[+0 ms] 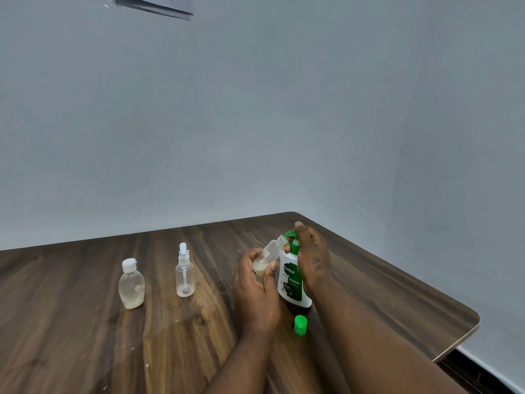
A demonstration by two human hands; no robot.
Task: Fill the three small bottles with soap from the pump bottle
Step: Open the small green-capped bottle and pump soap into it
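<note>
My left hand grips a small clear bottle, uncapped and tilted, its mouth up against the green nozzle of the white pump bottle. A little pale soap lies in its lower end. My right hand rests on top of the green pump head with the fingers laid over it. The small bottle's green cap stands on the table in front of the pump bottle. Further left stand a clear spray bottle and a clear flip-cap bottle holding a little soap.
The wooden table runs to a rounded right-hand corner, its edge close behind the pump bottle. A plain grey wall stands behind it.
</note>
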